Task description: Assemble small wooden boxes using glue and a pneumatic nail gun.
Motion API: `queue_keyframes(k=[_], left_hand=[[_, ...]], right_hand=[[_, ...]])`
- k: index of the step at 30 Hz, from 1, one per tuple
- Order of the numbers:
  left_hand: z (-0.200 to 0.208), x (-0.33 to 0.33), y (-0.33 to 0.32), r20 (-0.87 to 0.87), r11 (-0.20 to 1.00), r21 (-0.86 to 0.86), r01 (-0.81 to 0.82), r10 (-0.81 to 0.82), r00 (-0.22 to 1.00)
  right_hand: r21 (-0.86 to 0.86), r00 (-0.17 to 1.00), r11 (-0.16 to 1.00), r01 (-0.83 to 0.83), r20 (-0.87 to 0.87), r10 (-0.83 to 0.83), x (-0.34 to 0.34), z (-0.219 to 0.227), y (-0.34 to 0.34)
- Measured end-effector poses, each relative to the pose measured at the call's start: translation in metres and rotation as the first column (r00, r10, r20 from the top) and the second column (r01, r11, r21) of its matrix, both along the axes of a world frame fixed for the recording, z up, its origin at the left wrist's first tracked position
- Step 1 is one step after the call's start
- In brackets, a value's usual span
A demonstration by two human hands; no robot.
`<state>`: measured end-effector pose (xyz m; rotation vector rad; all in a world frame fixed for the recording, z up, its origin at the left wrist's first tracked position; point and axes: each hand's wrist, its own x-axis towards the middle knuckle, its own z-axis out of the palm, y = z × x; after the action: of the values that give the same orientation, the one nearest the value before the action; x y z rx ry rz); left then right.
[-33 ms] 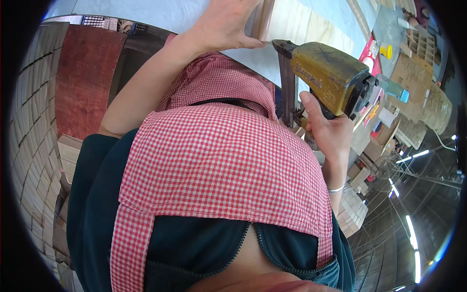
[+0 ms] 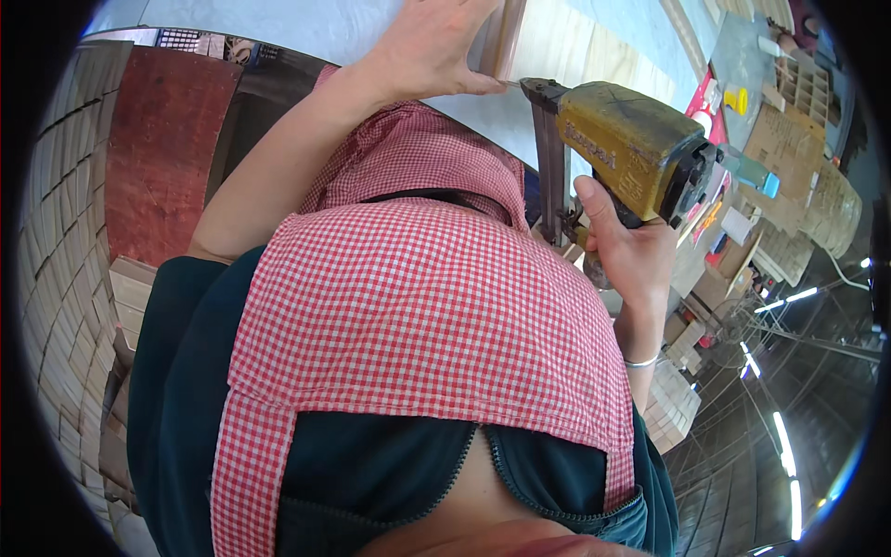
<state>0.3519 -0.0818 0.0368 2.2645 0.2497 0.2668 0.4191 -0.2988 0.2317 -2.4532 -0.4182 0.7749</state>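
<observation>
My right hand [image 2: 633,246] is wrapped round the handle of a worn yellow pneumatic nail gun [image 2: 631,139], thumb uppermost. The gun's dark nose points left, at the near end of a wooden strip [image 2: 504,37]. A slanting dark magazine [image 2: 549,167] runs down from the nose. My left hand [image 2: 432,46] reaches over the table [image 2: 316,23], its thumb stretched out to the strip's end, close to the nose. The upper edge of the head view cuts off its other fingers, so its grip cannot be made out. Beside the strip lies a pale wooden board [image 2: 585,51].
A dark-red panel [image 2: 167,153] stands at left, near stacked boards [image 2: 65,251]. At right a cluttered bench holds a yellow roll [image 2: 736,100], a clear bottle with a blue cap [image 2: 770,184], a compartment box [image 2: 806,88] and cardboard [image 2: 784,139].
</observation>
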Motion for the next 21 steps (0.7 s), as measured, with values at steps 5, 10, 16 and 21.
queue_keyframes(k=[5,10,16,21], left_hand=[[-0.004,-0.004,0.004,0.125,0.999,0.041,0.003,-0.008,0.992],[-0.001,-0.006,0.007,0.152,0.999,0.030,0.017,-0.021,0.988],[-0.003,-0.006,0.004,0.167,0.999,0.036,-0.007,0.001,0.986],[-0.003,-0.005,0.007,0.139,1.000,-0.003,0.017,-0.017,0.990]], right_hand=[[-0.020,1.000,1.000,0.000,0.011,0.000,0.004,0.005,0.018],[0.014,0.999,1.000,-0.007,0.045,0.006,0.013,-0.001,0.025],[-0.006,0.998,0.999,-0.036,0.046,0.037,0.018,0.001,0.034],[-0.041,0.997,0.997,-0.060,0.041,0.061,0.021,-0.001,0.038]])
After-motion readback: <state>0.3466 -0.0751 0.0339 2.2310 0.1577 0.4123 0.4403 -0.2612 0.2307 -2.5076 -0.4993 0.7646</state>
